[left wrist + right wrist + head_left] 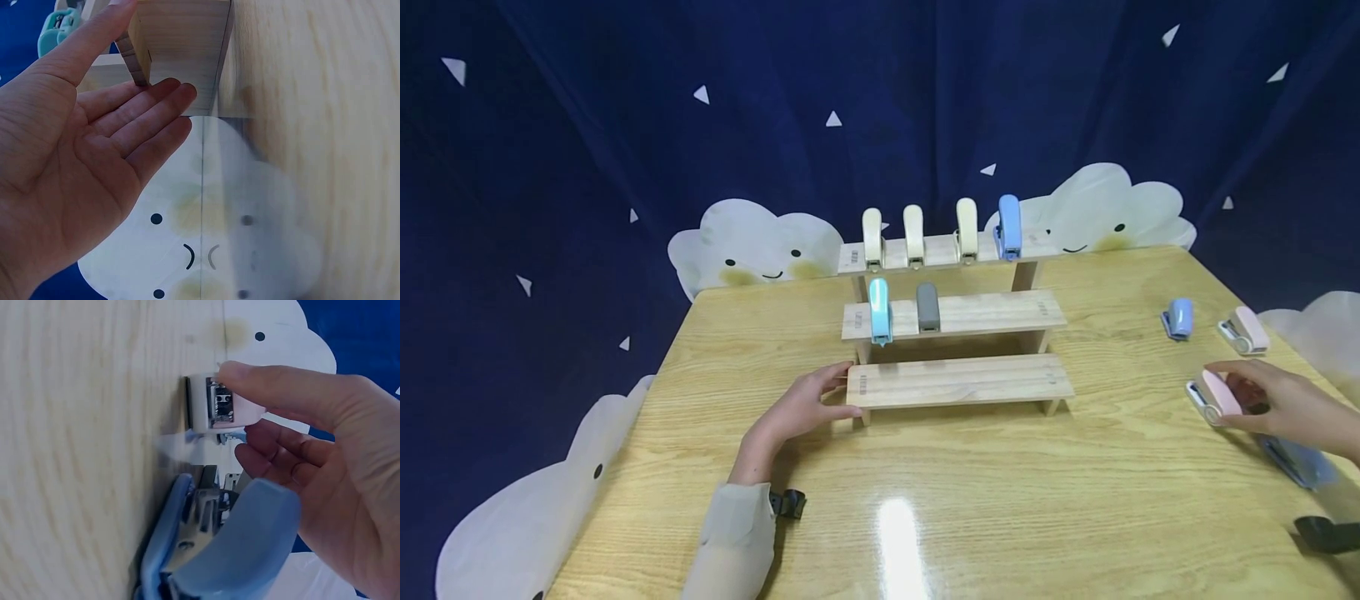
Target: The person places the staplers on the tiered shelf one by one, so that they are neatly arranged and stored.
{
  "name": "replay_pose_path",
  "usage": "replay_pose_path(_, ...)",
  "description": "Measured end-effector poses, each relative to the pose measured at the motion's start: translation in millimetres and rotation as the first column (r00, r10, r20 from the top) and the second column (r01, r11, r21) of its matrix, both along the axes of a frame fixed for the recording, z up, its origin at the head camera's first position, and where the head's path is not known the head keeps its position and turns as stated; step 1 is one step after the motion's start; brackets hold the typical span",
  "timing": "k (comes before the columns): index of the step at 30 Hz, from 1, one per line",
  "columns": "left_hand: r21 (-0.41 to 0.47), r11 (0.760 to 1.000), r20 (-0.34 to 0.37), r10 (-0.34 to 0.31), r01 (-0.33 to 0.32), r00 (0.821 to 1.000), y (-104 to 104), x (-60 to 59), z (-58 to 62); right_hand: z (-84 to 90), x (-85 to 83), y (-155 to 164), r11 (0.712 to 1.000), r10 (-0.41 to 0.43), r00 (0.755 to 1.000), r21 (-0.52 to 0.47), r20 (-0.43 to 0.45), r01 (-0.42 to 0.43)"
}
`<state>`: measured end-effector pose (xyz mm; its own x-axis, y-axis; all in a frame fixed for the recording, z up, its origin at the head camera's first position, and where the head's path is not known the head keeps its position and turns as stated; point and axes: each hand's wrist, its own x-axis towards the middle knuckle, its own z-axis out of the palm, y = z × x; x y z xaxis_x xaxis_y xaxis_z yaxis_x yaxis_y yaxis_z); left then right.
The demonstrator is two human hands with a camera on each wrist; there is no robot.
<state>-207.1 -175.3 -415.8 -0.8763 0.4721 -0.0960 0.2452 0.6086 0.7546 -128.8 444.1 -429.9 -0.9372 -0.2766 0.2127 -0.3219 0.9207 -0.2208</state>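
A three-tier wooden rack (958, 383) stands on the table. My left hand (805, 404) is at the left end of its lowest board, thumb at the front edge and other fingers toward the back. In the left wrist view, this hand's (94, 144) fingers look nearly straight, touching around the board's end and leg. On the right, my right hand (1277, 404) pinches a small pink-and-white stapler (1217, 394) between thumb and fingers. That stapler (240, 406) is at the tabletop, its front end showing in the right wrist view. Nearer me lies a blue stapler (244, 544), partly hidden by the hand in the head view.
Three cream staplers (913, 233) and a blue one (1010, 225) stand on the top tier. The middle tier bears a turquoise stapler (880, 310) and a dark grey one (928, 307). A periwinkle stapler (1180, 318) and another pink stapler (1247, 329) are at the table's right.
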Motion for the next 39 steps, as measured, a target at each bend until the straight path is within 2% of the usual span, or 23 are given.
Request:
replay_pose_path(9, 0.001, 1.000, 0.004, 0.002, -0.002, 1.000, 0, -0.3, 3.1, -4.9, 1.3, 5, 0.998, 0.006, 0.999, -0.055, -0.042, -0.009)
replay_pose_path(19, 0.010, 1.000, 0.003, -0.007, 0.007, 1.000, 0, 0.5, 1.7, -7.5, 5.1, 6, 1.000, -0.009, 0.990, -0.030, -0.144, 0.005)
replay_pose_path(26, 0.006, 1.000, 0.004, -0.002, 0.002, 1.000, -1, -0.2, 1.2, 3.9, 1.6, -8, 0.989, -0.104, 0.992, -0.110, -0.075, 0.095)
replay_pose_path(30, 0.007, 1.000, 0.010, 0.003, -0.003, 1.000, -1, 0.5, 1.9, 12.7, -0.8, -19, 0.970, -0.123, 0.991, -0.216, -0.058, 0.108)
replay_pose_path(34, 0.008, 1.000, 0.008, 0.002, -0.002, 1.000, -1, 0.7, 1.5, 20.1, -4.7, -31, 0.946, -0.074, 0.993, -0.322, -0.089, 0.042)
replay_pose_path(39, 0.006, 1.000, 0.004, -0.002, 0.002, 1.000, -1, 0.6, 1.0, 25.2, -12.4, -50, 0.932, -0.009, 0.987, -0.359, -0.160, -0.050)
